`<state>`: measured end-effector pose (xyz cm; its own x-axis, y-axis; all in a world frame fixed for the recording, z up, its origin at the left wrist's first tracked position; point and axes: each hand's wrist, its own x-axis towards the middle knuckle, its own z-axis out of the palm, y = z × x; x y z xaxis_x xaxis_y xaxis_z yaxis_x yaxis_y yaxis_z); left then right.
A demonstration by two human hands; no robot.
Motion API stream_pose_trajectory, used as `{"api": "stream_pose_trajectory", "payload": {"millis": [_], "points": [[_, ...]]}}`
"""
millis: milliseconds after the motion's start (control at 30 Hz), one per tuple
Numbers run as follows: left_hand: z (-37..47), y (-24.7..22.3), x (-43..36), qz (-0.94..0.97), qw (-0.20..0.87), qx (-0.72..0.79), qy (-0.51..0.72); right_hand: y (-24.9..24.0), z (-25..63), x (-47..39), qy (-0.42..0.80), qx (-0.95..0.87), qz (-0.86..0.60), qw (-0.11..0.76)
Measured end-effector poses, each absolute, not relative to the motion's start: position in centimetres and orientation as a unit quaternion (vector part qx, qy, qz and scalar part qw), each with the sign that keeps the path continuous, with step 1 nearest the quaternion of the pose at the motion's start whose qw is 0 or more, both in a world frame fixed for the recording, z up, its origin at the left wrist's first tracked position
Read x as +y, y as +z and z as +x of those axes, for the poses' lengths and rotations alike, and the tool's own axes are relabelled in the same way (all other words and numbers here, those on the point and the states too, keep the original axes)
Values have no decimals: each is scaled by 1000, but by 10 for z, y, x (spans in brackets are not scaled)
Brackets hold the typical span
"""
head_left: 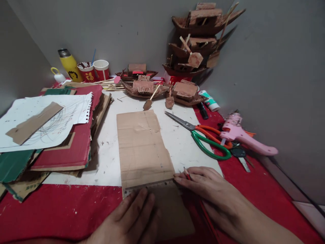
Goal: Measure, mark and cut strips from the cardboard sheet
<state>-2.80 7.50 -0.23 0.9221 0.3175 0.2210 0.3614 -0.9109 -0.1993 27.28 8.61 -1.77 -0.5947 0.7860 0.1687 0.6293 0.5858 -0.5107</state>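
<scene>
A long piece of brown cardboard (142,145) lies lengthwise in front of me, over a white sheet and the red tabletop. Across its near part runs a thin ruler (158,184). My left hand (133,213) holds the ruler down near its left end, fingers bent and close together. At the ruler's right end, my right hand (213,193) is closed around a pencil (187,173), its tip pointing up and away. The fingertips of that hand touch the cardboard's right edge. Orange-and-green-handled scissors (200,132) lie blades open beyond my right hand.
A pink glue gun (238,135) lies at right beside keys (240,152). Stacked cardboard (63,152) under drawn-on paper (76,105) fills the left. Model boats (143,86) line the back; cups (101,69) and a yellow bottle (69,66) stand at back left.
</scene>
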Motion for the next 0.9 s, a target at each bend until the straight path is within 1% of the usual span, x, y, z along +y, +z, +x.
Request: {"api": "stream_pose_trajectory", "payload": {"millis": [167, 333, 633, 700, 767, 900], "points": [[-31, -17, 69, -973, 118, -177, -95, -18, 273, 86, 199, -872, -403, 193], [-31, -34, 63, -964, 130, -193, -125, -17, 271, 88, 194, -881, -389, 189], [-29, -30, 65, -960, 131, -207, -133, -13, 274, 84, 199, -874, -407, 177], [-29, -30, 65, -959, 133, -208, -136, -8, 277, 82, 204, -859, -425, 202], [-28, -30, 65, -959, 121, -223, -123, 0, 278, 81, 218, -829, -453, 246], [-26, -27, 65, -956, 103, -247, -123, 13, 270, 87, 284, -764, -480, 324]]}}
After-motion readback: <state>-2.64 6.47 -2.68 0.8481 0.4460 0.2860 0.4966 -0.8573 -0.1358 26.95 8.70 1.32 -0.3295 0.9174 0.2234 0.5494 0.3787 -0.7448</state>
